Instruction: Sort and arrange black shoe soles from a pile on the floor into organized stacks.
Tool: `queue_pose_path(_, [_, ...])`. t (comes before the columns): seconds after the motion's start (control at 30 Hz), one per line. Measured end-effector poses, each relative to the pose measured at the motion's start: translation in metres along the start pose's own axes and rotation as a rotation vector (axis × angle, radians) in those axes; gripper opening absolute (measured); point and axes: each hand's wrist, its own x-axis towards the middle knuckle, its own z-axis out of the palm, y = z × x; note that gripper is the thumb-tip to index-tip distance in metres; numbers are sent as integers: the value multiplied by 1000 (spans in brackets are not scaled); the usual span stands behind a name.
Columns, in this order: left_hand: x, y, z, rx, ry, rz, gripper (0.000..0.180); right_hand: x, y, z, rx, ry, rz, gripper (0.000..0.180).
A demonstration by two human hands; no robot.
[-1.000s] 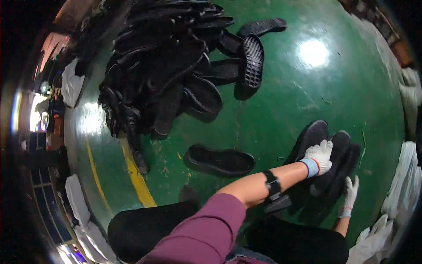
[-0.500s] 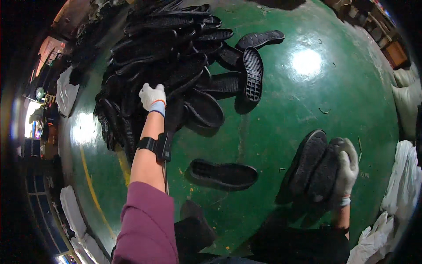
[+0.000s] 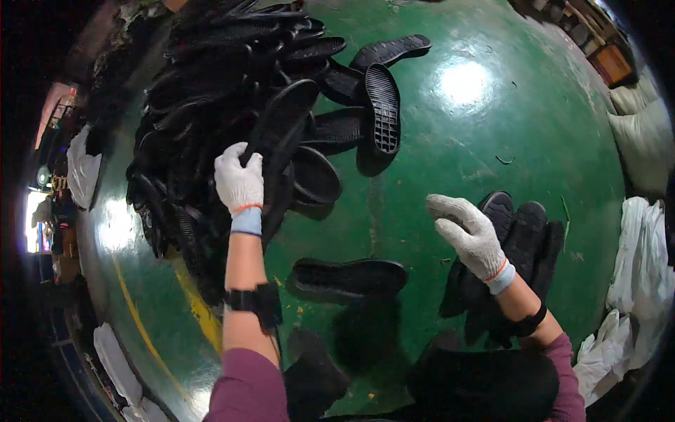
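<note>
Two gloved hands over a green floor (image 3: 492, 141). Left hand (image 3: 239, 179) far out on a big heap of black shoe soles (image 3: 211, 119), fingers (image 3: 226, 156) curled round the edge of one long black sole (image 3: 281, 123) on the heap's near side, sole tilted up out of the pile. Right hand (image 3: 467, 232) raised above the floor, fingers loosely spread and bent, nothing in them. Just beside and partly under that hand, a small stack of black soles (image 3: 517, 239) flat on the floor. Between the two forearms, a single black sole (image 3: 348, 278) lying alone, apart from both heap and stack. White sacks (image 3: 633, 281) along the right rim, yellow line (image 3: 190, 309) on the floor near the left forearm.
</note>
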Motion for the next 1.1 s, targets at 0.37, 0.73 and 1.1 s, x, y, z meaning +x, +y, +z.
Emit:
queue_pose_path(0.37, [-36,168,136,-687,-367,-224,59,-24,18,-13,380,373,132,42])
queue_pose_path(0.73, [-22,174,215,-769,-799,-333,44,-20,37,-34,430,441,90,46])
queue_pose_path(1.1, [-204,224,83,-1391,-822,-689,35,-13,56,-25,1188,432,335,64])
